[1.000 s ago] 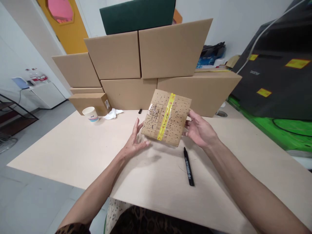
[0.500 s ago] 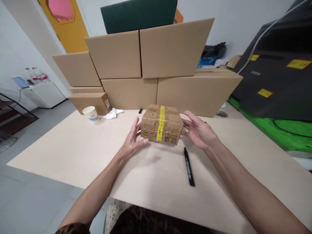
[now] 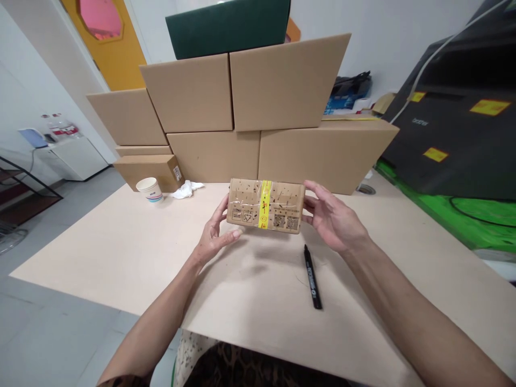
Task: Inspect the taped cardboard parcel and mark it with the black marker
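Observation:
A small brown cardboard box (image 3: 245, 207) with a yellow tape band and black specks is held between both my hands, a little above the beige table (image 3: 121, 247). Its long side face with printed labels faces me. My left hand (image 3: 213, 236) grips its left end, thumb under the lower edge. My right hand (image 3: 332, 220) grips the right end with the fingers curled around it. A black marker (image 3: 312, 277) lies on the table just below my right hand.
A wall of large cardboard boxes (image 3: 258, 113) stands behind, topped by a dark green box (image 3: 228, 24). A paper cup (image 3: 149, 189), a crumpled tissue (image 3: 186, 188) and a small flat carton (image 3: 149, 169) sit at the back left. A black machine (image 3: 463, 123) stands on the right.
The box has been turned between my hands: its broad taped face showed a second ago, now the narrow labelled side faces me. Both hands stayed at its ends.

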The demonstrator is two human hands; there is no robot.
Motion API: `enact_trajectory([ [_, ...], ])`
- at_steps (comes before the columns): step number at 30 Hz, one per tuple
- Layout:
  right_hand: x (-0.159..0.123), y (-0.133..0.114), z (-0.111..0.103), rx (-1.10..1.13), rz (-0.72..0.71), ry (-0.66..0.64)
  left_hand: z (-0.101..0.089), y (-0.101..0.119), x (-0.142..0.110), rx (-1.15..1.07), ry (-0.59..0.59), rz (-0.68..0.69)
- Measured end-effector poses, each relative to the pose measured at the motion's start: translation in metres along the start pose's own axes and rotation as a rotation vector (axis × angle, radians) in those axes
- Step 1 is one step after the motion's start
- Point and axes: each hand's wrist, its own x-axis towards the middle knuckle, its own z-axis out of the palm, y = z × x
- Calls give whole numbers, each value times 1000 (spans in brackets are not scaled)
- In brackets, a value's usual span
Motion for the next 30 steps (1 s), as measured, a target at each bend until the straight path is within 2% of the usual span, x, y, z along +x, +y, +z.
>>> enact_trajectory([
  [4,-4,-4,1,-28,-1,-41,-4,-1,-3,155,60,55],
  [7,-7,-5,3,-10,13,-21,-3,-5,-6,266,68,113],
  [12,-9,-3,6,-33,-32,18,5,-1,-7,220,39,112],
  [15,-8,-3,4,-56,-52,20,7,6,-5,205,61,101],
  [17,-9,-5,3,-60,-77,18,7,9,-3,190,124,83],
  [22,-17,-6,9,-18,-159,-59,11,10,3,55,380,-34],
  [24,-20,-4,13,-6,-184,-79,12,12,5,-3,429,-49],
  [27,-19,3,16,-20,-212,-64,14,14,7,-42,405,-56],
  [30,-11,11,16,-25,-192,-51,14,11,6,-58,271,-89],
])
